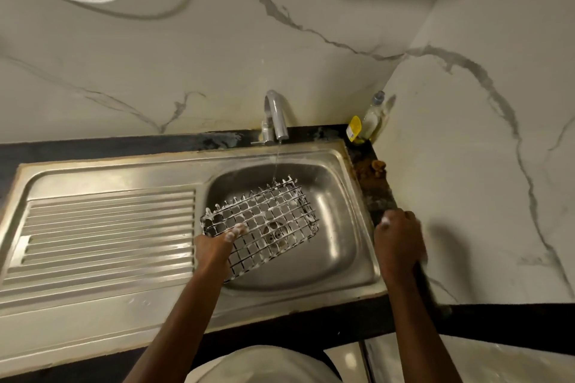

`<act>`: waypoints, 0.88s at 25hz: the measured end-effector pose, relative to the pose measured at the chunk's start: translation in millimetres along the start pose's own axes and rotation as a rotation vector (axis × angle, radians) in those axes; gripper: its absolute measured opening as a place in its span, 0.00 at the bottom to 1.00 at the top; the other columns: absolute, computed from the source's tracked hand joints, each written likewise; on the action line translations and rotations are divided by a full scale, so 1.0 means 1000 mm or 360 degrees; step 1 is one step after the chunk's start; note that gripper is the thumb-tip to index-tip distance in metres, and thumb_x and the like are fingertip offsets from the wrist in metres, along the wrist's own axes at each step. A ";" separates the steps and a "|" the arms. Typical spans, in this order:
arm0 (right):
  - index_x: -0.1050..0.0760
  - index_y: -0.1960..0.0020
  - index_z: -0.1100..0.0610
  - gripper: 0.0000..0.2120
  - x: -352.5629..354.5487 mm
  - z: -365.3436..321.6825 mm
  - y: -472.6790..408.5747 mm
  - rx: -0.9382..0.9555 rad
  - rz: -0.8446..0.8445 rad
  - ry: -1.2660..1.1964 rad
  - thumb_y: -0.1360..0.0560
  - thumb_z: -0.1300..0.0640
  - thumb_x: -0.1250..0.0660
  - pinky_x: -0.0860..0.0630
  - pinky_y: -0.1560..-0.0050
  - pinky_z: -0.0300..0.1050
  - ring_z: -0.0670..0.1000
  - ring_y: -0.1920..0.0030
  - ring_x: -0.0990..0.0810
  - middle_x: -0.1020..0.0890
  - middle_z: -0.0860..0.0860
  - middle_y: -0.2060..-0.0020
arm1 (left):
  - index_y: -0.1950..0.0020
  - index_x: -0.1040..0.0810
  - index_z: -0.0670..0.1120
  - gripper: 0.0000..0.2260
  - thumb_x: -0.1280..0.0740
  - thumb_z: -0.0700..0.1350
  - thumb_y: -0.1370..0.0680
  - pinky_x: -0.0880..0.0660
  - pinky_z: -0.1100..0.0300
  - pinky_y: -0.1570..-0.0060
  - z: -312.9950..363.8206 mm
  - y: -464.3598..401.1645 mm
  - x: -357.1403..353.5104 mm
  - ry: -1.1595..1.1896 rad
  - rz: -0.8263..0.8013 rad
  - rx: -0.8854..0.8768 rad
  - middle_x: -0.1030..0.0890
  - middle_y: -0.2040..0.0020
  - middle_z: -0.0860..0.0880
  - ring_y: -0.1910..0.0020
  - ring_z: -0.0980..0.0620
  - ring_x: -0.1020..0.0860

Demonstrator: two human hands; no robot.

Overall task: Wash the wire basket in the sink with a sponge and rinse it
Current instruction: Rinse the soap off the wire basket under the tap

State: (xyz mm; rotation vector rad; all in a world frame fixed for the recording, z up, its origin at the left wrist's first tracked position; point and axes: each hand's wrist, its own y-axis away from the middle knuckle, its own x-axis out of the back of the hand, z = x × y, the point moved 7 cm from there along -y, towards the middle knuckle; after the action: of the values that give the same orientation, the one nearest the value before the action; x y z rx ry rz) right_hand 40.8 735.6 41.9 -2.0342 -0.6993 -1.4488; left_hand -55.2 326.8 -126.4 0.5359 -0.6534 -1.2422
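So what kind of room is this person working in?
Most likely a home kitchen: a steel sink with a ridged draining board, a running tap, and a bottle in the corner that may hold dish soap.

Your left hand (214, 247) grips the near edge of the wire basket (264, 221); beyond that grip it tilts, foam-coated, over the sink (329, 227) bowl, its far rim under the running water (276, 162).

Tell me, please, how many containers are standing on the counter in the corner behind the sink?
2: a clear bottle stands right in the wall corner, and a small yellow container stands just left of it, by the sink rim. Nothing else seems hidden there.
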 end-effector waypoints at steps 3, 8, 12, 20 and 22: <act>0.19 0.56 0.60 0.05 -0.035 -0.079 -0.002 0.0054 -0.0397 -0.0963 0.23 0.64 0.33 0.24 0.63 0.42 0.54 0.61 0.18 0.16 0.54 0.62 | 0.43 0.15 0.42 0.54 0.20 0.74 0.61 0.20 0.49 0.40 0.008 0.007 -0.001 -0.0077 -0.0019 -0.0014 0.12 0.47 0.47 0.45 0.47 0.15; 0.20 0.48 0.69 0.10 -0.108 -0.217 -0.019 -0.0242 -0.1352 -0.1898 0.18 0.68 0.41 0.16 0.53 0.47 0.54 0.57 0.14 0.15 0.59 0.57 | 0.40 0.19 0.38 0.45 0.15 0.65 0.47 0.18 0.48 0.45 0.031 0.040 0.011 -0.0249 0.0030 0.0020 0.14 0.44 0.41 0.45 0.41 0.16; 0.21 0.55 0.71 0.02 -0.140 -0.267 -0.051 -0.0305 -0.1462 -0.1738 0.25 0.73 0.32 0.16 0.55 0.59 0.64 0.58 0.14 0.16 0.67 0.57 | 0.35 0.28 0.40 0.60 0.17 0.72 0.58 0.16 0.42 0.46 0.031 0.029 0.016 -0.0376 0.0110 0.0025 0.17 0.41 0.39 0.46 0.38 0.16; 0.25 0.51 0.76 0.05 -0.163 -0.270 -0.062 -0.0231 -0.1587 -0.1367 0.23 0.73 0.34 0.16 0.67 0.48 0.56 0.68 0.16 0.18 0.66 0.59 | 0.36 0.29 0.41 0.51 0.14 0.65 0.49 0.17 0.41 0.45 0.036 0.029 0.012 -0.0413 0.0166 0.0060 0.18 0.41 0.40 0.45 0.39 0.17; 0.19 0.49 0.71 0.06 -0.170 -0.270 -0.068 -0.0080 -0.1660 -0.1258 0.23 0.69 0.33 0.16 0.54 0.49 0.56 0.57 0.14 0.15 0.62 0.51 | 0.33 0.32 0.40 0.48 0.13 0.59 0.43 0.19 0.41 0.41 0.041 0.035 0.010 -0.0490 0.0188 0.0047 0.20 0.38 0.38 0.42 0.37 0.19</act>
State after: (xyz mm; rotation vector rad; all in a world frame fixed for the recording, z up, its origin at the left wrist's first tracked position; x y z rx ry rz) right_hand -236.0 581.4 -36.5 -2.3736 -2.3108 -1.0036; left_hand -59.1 324.7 -71.6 0.3269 -0.9505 -1.2154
